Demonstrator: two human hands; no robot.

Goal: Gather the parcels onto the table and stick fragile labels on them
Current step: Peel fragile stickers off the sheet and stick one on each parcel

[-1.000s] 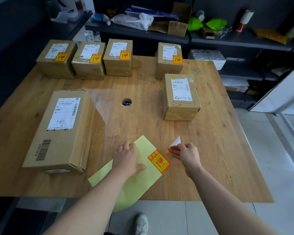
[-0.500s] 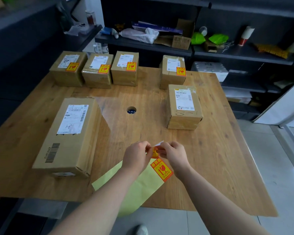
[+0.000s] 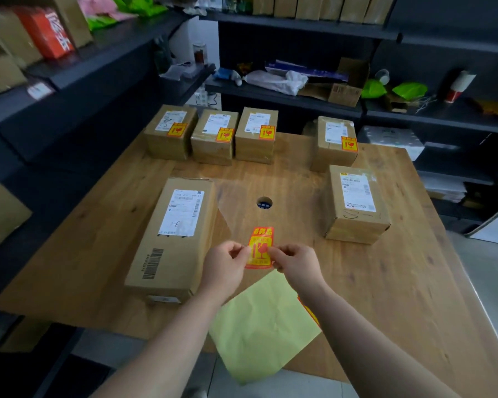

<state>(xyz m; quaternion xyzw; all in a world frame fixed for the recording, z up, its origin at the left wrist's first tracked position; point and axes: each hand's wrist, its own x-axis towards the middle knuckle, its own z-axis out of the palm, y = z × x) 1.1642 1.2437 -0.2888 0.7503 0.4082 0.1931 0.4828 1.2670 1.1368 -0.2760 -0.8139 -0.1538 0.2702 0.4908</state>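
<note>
I hold a red and yellow fragile label (image 3: 261,243) upright above the table, my left hand (image 3: 226,267) pinching its left edge and my right hand (image 3: 295,265) pinching its right edge. Below my hands lies the yellow backing sheet (image 3: 263,326), hanging over the table's front edge, with another label (image 3: 308,310) partly hidden under my right forearm. A long unlabelled parcel (image 3: 173,234) lies to the left. A smaller unlabelled parcel (image 3: 357,205) sits to the right. Several labelled parcels (image 3: 214,139) stand along the far edge.
The wooden table (image 3: 385,282) has a round cable hole (image 3: 264,203) in its middle. Dark shelves with bags, boxes and clutter (image 3: 285,81) run behind and to the left. Grey floor shows to the right of the table.
My left hand left the backing sheet and joined the right at the peeled label. Both hands lifted the label off the sheet, and it now hangs between them. The camera tilted upward.
</note>
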